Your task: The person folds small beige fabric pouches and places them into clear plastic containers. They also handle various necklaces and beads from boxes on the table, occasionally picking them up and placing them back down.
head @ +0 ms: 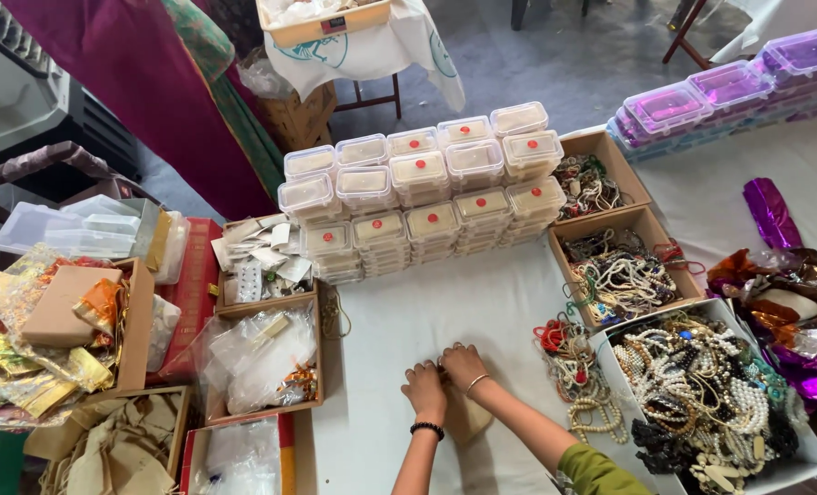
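Observation:
My left hand (424,383) and my right hand (464,364) rest close together on the white table cover (482,293), fingers curled, pressing on a small flat beige pouch (468,417) that lies mostly under my right wrist. The left wrist wears a dark bead bracelet, the right a thin bangle. What the fingertips pinch is too small to make out. A heap of bead necklaces (574,380) lies just right of my right hand.
Stacks of small clear lidded boxes (422,197) with red dots stand beyond the hands. Cardboard boxes of bead jewellery (624,270) and a white tray of necklaces (711,403) sit right. Boxes of plastic bags (262,362), paper tags and gold wrappers (42,348) sit left.

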